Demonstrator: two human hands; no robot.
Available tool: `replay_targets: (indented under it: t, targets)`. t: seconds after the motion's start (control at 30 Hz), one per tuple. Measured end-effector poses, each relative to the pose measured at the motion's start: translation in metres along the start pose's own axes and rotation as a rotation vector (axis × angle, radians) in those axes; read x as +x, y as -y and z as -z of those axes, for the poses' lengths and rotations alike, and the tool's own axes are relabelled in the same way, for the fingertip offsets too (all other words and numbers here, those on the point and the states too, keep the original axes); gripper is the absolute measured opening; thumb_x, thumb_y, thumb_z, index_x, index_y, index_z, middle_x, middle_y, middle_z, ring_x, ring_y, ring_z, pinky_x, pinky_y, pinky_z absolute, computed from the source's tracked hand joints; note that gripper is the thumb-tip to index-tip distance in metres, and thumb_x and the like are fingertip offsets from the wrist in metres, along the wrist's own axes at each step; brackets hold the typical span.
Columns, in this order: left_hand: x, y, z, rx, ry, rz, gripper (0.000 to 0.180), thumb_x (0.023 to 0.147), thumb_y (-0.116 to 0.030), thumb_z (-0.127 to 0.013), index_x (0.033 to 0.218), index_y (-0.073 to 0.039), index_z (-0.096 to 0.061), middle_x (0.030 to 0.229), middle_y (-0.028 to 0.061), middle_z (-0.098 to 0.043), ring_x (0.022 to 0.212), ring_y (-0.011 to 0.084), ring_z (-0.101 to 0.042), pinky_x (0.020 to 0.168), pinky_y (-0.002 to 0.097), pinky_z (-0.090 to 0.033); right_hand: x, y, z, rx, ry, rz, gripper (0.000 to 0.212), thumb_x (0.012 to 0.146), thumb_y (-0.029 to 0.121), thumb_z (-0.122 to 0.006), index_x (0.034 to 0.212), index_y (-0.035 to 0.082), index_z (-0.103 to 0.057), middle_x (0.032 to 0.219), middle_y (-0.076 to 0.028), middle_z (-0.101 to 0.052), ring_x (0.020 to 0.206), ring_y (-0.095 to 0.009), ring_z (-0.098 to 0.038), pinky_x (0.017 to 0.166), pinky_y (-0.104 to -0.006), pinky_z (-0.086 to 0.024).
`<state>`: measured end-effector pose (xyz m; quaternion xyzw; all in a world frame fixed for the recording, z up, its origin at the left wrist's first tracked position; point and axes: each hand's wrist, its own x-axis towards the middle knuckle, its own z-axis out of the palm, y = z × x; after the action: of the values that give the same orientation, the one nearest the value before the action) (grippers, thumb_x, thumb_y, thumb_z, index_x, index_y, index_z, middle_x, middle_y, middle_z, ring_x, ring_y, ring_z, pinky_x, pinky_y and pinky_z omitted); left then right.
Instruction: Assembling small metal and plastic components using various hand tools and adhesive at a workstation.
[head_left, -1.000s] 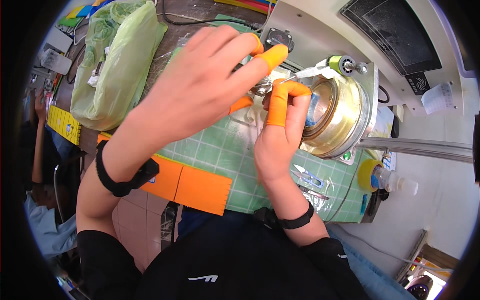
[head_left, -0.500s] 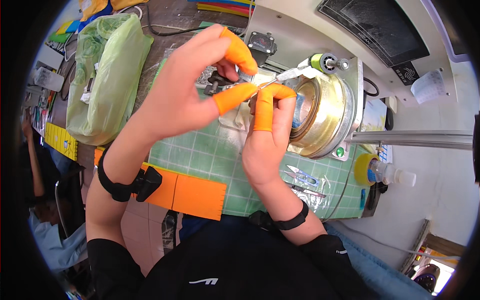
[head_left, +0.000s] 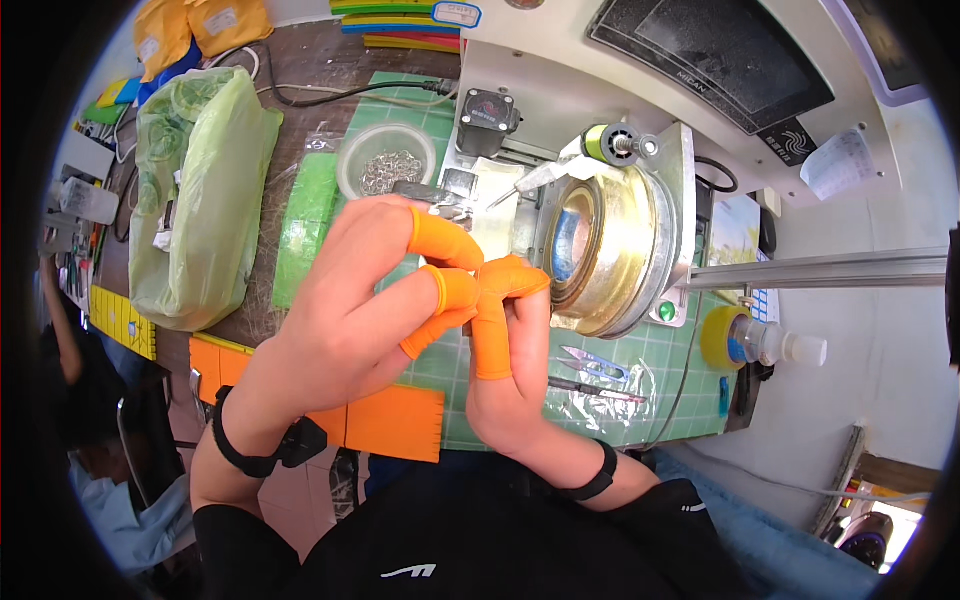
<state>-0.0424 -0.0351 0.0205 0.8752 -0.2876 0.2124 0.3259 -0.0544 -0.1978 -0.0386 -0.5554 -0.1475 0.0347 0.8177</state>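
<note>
My left hand (head_left: 345, 305) and my right hand (head_left: 508, 385) meet fingertip to fingertip over the front part of the machine. Orange finger cots cover the tips of both. Each hand is closed in a pinch, and whatever lies between the fingertips is too small or hidden to make out. Just beyond them, a pale pointed nozzle (head_left: 530, 180) slants down from a green-and-black spool (head_left: 612, 145). To the right of my hands stands a large gold-coloured wheel (head_left: 625, 250) with a blue centre. A round bowl (head_left: 345, 160) of small metal pieces sits beyond my left hand.
Blue-handled snips (head_left: 598, 366) and a dark slim tool (head_left: 600, 388) lie right on the green cutting mat (head_left: 455, 425). An orange board (head_left: 395, 420) lies at the near edge. A light green plastic bag (head_left: 215, 200) stands left. A bottle (head_left: 775, 345) is at far right.
Both hands have come nearer to me and away from the nozzle, with the fingertips drawn together. The view has shifted, and the bowl of metal pieces now shows.
</note>
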Motion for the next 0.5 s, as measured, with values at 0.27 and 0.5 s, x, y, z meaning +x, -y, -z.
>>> replay_targets:
  t: [0.27, 0.5]
  targets:
    - [0.013, 0.030, -0.015, -0.410, -0.064, 0.050, 0.015, 0.086, -0.002, -0.078, 0.098, -0.004, -0.069, 0.094, 0.0085, -0.073, 0.093, 0.0279, -0.072, 0.107, 0.0507, -0.052, -0.015, 0.024, 0.031, 0.445, 0.196, -0.580, 0.035, 0.114, 0.037, -0.037, 0.124, 0.005, -0.048, 0.098, -0.003, -0.053, 0.085, -0.013, -0.051, 0.082, -0.0295, -0.043]
    - [0.015, 0.036, -0.015, -0.713, -0.078, -0.030, 0.011, 0.094, -0.010, -0.073, 0.100, -0.004, -0.067, 0.094, 0.0080, -0.069, 0.086, 0.0290, -0.069, 0.075, 0.0393, -0.052, -0.040, 0.148, 0.206, -0.339, -0.259, 0.410, 0.033, 0.096, 0.021, -0.074, 0.110, -0.006, -0.063, 0.092, -0.017, -0.063, 0.086, -0.028, -0.060, 0.079, -0.0429, -0.051]
